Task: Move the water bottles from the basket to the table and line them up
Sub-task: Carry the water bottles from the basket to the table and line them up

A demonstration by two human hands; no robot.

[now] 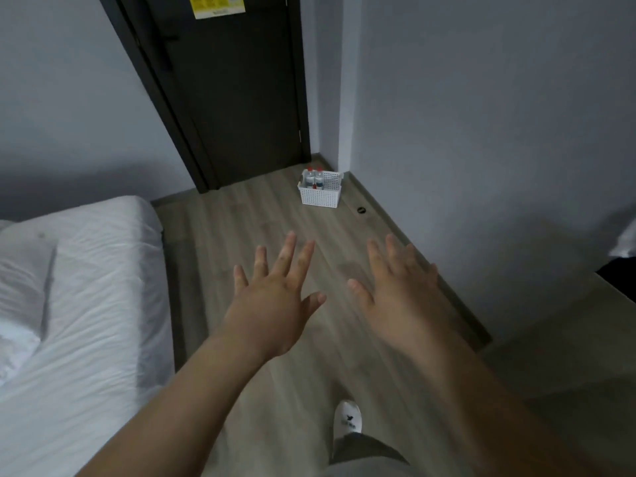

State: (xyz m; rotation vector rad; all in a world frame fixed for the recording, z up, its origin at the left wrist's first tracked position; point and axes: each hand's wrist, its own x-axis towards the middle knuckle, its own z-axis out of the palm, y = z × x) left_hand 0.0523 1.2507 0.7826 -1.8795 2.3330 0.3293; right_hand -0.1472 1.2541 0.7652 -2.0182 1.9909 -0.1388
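Observation:
A white perforated basket stands on the wooden floor in the far corner, beside the dark door. Two clear water bottles with red caps stand upright in its left part. My left hand and my right hand are stretched out in front of me, palms down, fingers spread, holding nothing. Both hands hover well short of the basket. A light wooden table edge shows at the right.
A bed with white sheets fills the left side. The dark door is shut at the far end. A small black round object lies on the floor right of the basket. My white shoe shows below.

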